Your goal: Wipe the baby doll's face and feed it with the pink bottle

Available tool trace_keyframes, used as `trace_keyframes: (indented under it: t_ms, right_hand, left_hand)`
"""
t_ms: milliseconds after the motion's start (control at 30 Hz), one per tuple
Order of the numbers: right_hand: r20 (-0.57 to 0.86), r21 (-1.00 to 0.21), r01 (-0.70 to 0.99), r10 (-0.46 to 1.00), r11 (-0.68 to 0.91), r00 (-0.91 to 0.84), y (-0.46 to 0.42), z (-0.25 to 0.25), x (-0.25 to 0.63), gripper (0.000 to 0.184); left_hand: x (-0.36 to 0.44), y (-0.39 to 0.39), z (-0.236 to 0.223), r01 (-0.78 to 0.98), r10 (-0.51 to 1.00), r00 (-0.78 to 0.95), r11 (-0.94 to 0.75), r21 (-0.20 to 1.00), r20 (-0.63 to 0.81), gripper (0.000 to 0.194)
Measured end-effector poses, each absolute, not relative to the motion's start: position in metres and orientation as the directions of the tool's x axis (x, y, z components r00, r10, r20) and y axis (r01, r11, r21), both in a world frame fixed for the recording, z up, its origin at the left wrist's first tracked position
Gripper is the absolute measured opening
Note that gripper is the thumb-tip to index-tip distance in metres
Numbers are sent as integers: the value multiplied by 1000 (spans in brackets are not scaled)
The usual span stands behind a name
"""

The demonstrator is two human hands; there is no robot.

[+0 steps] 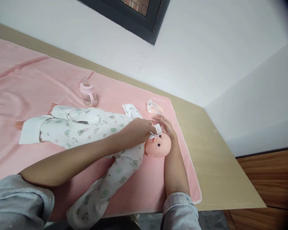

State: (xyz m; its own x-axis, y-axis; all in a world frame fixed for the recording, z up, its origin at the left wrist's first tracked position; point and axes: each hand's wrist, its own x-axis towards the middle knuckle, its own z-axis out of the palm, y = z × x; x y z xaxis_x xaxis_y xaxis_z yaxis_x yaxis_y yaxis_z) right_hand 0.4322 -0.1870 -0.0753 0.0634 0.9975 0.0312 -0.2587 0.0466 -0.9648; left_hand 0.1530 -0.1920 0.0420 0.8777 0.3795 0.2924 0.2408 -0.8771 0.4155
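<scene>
A baby doll (163, 147) lies on its back, its bald head to the right, dressed in a white printed outfit (110, 123). My left hand (140, 131) reaches across its chest and pinches a white wipe (156, 129) against the face near the mouth and cheek. Part of the wipe is hidden by my fingers. Beyond the head, my right hand (166, 126) has its fingers stretched out, palm toward the doll; the wrist is close beside the head. Whether it touches the head I cannot tell. A small clear plastic packet (153, 107) lies just past my right fingertips.
A pink baby bottle (88, 94) with a handle stands behind the doll's legs. The pink blanket (26, 86) covers much of the wooden table (220, 175). A white wall (194, 57) with a dark-framed window (134, 19) rises behind; wooden panels (268, 175) are at the right.
</scene>
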Motion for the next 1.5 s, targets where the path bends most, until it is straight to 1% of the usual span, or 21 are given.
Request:
trace_keyframes:
  t_ms: [167, 300, 400, 500, 700, 833, 1000, 1233, 1500]
  right_hand:
    - [27, -966, -256, 997, 44, 70, -188, -74, 432, 42]
    - [24, -967, -252, 997, 40, 68, -190, -69, 429, 42]
    - [4, -966, -258, 997, 22, 71, -191, -66, 427, 42]
    - [-17, -964, -266, 997, 5, 81, -192, -65, 426, 42]
    - [-11, -963, -271, 997, 11, 81, -192, -67, 426, 42]
    - [-14, -965, -260, 996, 8, 82, -192, -67, 427, 42]
    - [-14, -964, -264, 997, 6, 77, -192, -65, 426, 43]
    - [-15, -961, -277, 997, 6, 73, -191, -66, 427, 41]
    - [-11, -966, -260, 997, 10, 78, -191, -67, 428, 42]
  left_hand:
    - [151, -193, 47, 240, 376, 875, -883, 404, 303, 35]
    - [144, -196, 56, 228, 393, 863, -864, 449, 318, 27]
    - [139, -199, 62, 220, 382, 881, -852, 474, 278, 25]
    - [137, -203, 64, 202, 343, 910, -857, 473, 233, 24]
    - [140, -208, 60, 198, 309, 920, -896, 397, 240, 22]
    - [144, -209, 53, 205, 295, 930, -911, 359, 218, 19]
    - [147, -210, 49, 213, 291, 927, -927, 308, 235, 19]
    - [144, -207, 51, 213, 292, 931, -922, 323, 219, 22]
    - [143, -204, 48, 222, 287, 931, -937, 271, 228, 19]
